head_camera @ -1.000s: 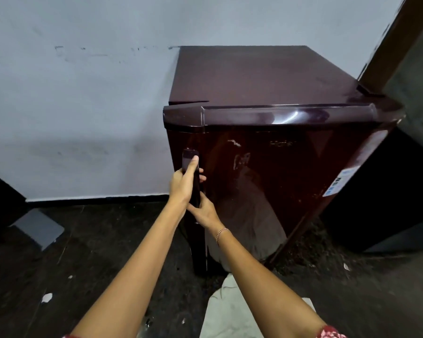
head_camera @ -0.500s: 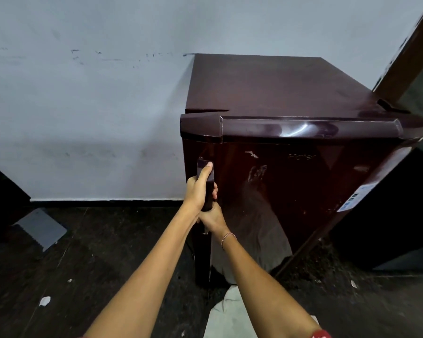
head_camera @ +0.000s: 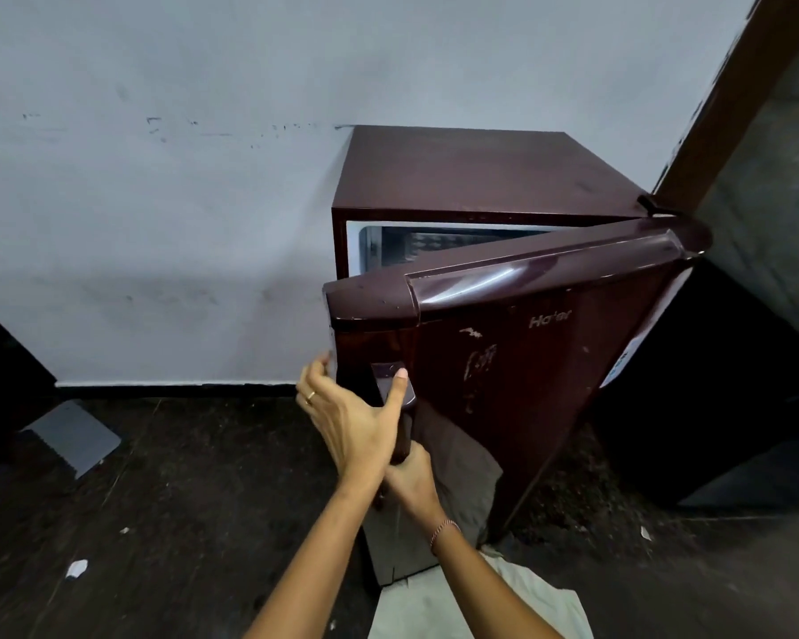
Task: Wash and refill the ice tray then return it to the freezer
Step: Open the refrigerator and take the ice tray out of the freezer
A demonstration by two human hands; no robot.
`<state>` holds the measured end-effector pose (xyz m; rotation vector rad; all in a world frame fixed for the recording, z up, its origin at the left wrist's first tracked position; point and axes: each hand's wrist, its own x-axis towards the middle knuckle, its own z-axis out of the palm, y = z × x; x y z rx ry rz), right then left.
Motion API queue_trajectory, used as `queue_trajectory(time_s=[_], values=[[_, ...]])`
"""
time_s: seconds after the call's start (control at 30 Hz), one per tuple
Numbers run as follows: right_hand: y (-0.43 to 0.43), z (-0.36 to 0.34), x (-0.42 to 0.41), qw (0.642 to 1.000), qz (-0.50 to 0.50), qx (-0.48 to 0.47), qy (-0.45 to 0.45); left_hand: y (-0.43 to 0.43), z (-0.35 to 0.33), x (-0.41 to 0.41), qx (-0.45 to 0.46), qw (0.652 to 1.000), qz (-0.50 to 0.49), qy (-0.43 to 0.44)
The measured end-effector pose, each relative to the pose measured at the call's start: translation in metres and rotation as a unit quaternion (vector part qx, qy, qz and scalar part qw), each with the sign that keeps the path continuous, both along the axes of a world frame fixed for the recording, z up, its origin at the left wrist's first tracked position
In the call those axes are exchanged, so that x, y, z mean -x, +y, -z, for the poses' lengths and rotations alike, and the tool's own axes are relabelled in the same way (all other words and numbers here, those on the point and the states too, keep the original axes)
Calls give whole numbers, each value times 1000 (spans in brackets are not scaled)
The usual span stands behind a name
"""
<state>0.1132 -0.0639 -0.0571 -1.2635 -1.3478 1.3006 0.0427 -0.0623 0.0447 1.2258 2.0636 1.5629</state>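
A small maroon fridge stands against the wall, and its door is swung partly open towards me. Through the gap at the top I see the white inner wall and the freezer compartment. My left hand wraps its fingers around the door's free edge, with the thumb resting on the dark door handle. My right hand grips the lower part of that handle, just below the left hand. No ice tray is in view.
A grey wall is behind the fridge and a brown door frame rises to its right. On the dark floor lie a grey tile piece, a paper scrap and a pale cloth near my feet.
The fridge door was shut and has swung open towards me. My left hand has shifted from the handle to the door's edge; my right hand stays on the handle.
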Motion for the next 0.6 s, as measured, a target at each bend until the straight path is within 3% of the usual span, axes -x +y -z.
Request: queue_trajectory(time_s=[0.2, 0.3, 0.43, 0.6], values=[[-68, 2, -35, 994, 71, -86, -19, -38, -15, 3, -90, 968, 203, -118], [-102, -17, -49, 975, 142, -168, -12, -65, -12, -9, -102, 966, 214, -105], [-130, -68, -69, 922, 230, -305, -63, -105, -8, -33, -130, 960, 225, -106], [-159, -126, -97, 864, 237, -392, -211, -142, -14, -59, -165, 954, 240, -76]])
